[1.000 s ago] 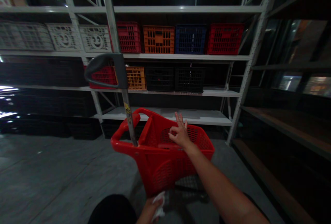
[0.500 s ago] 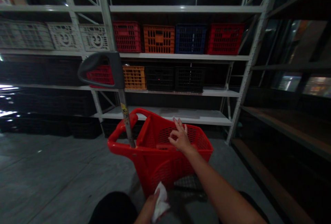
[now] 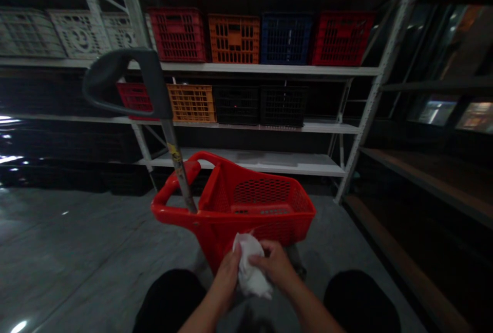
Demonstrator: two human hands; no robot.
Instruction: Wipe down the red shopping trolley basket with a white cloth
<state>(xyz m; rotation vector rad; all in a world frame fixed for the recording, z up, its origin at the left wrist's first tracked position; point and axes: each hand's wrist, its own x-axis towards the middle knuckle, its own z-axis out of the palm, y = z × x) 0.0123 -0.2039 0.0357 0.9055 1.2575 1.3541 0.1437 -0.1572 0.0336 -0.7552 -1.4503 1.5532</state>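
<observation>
A red plastic shopping cart [image 3: 246,210] with a tall grey pull handle [image 3: 115,74] stands on the floor right in front of my knees. Just below its near wall, both hands meet on a crumpled white cloth [image 3: 251,271]. My left hand [image 3: 227,274] grips the cloth's left side with its fingers curled. My right hand [image 3: 275,266] pinches its right side. Neither hand touches the cart.
White metal shelving [image 3: 269,69] behind the cart carries red, orange, blue, black and white crates [image 3: 233,38]. Its lowest shelf [image 3: 262,161] is bare. A dark rack [image 3: 423,179] runs along the right. Grey concrete floor [image 3: 77,251] lies to the left.
My right hand left the inside of the cart and came down to the cloth that my left hand raised. The view tilted down slightly.
</observation>
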